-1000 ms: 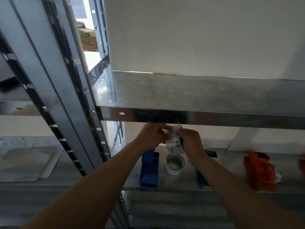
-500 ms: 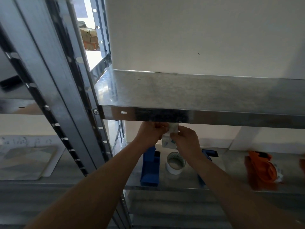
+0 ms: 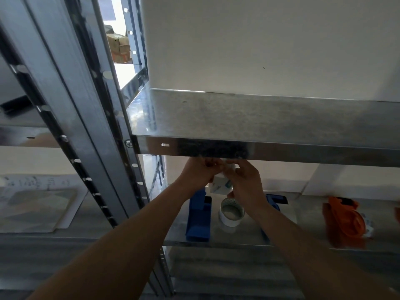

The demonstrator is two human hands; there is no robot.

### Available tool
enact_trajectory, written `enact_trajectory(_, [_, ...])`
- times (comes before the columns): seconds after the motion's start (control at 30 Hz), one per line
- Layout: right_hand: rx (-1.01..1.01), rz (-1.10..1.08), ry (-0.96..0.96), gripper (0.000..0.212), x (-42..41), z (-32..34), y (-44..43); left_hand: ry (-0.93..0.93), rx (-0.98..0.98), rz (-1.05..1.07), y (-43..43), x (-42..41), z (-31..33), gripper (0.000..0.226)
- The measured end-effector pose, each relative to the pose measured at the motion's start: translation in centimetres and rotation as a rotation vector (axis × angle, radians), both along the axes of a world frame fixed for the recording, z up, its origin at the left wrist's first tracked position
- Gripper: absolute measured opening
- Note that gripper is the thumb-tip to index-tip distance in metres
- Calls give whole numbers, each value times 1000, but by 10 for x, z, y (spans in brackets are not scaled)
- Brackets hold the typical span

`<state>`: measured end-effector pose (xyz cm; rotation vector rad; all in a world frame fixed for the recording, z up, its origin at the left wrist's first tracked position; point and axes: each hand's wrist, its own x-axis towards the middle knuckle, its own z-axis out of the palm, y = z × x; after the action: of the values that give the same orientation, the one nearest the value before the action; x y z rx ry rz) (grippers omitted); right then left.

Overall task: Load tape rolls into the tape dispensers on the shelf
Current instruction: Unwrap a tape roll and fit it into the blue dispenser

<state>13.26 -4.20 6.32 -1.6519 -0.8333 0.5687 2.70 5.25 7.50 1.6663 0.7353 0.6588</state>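
Both hands are raised just under the front lip of the upper shelf (image 3: 281, 152). My left hand (image 3: 200, 173) and my right hand (image 3: 244, 180) together grip a white tape roll (image 3: 220, 187) with blue print, held in the air; its top is hidden by the fingers and the shelf lip. Below them on the lower shelf (image 3: 238, 239) stands a blue tape dispenser (image 3: 199, 217), and beside it lies a second white tape roll (image 3: 231, 214). Another blue dispenser (image 3: 276, 201) is partly hidden behind my right forearm.
An orange tape dispenser (image 3: 344, 221) lies at the right of the lower shelf. Grey perforated steel uprights (image 3: 86, 126) run down the left. A white board (image 3: 36, 204) lies on the neighbouring shelf at left. Cardboard boxes (image 3: 118, 45) sit far back.
Both hands have lifted the gripped tape roll upward, closer to the underside of the upper shelf lip. The items on the lower shelf have not moved.
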Motion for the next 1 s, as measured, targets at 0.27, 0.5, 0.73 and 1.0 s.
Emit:
enact_trajectory(0.27, [-4,-96,140,15,10,-15,-7,150,-11,249,9,-12,-21,31])
enact_trajectory(0.5, [-162,-70,92,18,1,-48,-2,359,-265,279,6,-19,-60,48])
enact_trajectory(0.73, [-274,-38,25,16,-17,-75,9,360,-332,295,9,-24,-77,46])
enact_trajectory(1.0, [-269,-37,65,6,-24,-83,16,309,-416,286,15,-32,-80,45])
